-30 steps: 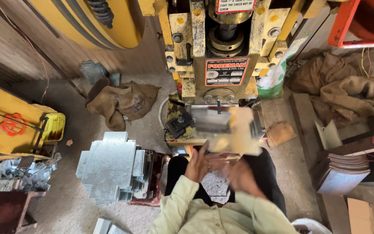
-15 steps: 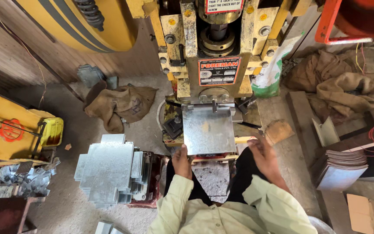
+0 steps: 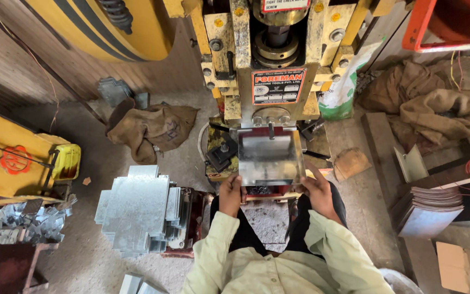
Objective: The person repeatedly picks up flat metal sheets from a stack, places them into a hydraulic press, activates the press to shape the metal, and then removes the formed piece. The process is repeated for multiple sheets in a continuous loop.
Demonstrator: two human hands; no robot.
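Both your arms reach forward from the pale green sleeves, and your left hand (image 3: 230, 195) grips the near left corner of the metal sheet (image 3: 270, 158), fingers curled under its edge with the thumb on top. Your right hand (image 3: 316, 190) sits at the near right corner, fingers pinching that edge, one finger stretched up along the sheet's side. The sheet lies flat under the yellow press (image 3: 270, 71), its far edge in beneath the ram, its side edges bent up slightly, and you're holding it level between both hands.

To your left, a stack of cut blanks (image 3: 137, 212) sits piled on the floor, cross-shaped and shiny, just beside your left knee. Farther left, a heap of small metal offcuts (image 3: 28, 223) lies by the yellow frame. A yellow tub (image 3: 66, 162) stands there too; what's in it I cannot tell. Off to your right, a pile of flat plates (image 3: 428, 207) rests on the floor, well apart from your hands. A burlap sack (image 3: 153, 128) lies crumpled behind the blanks
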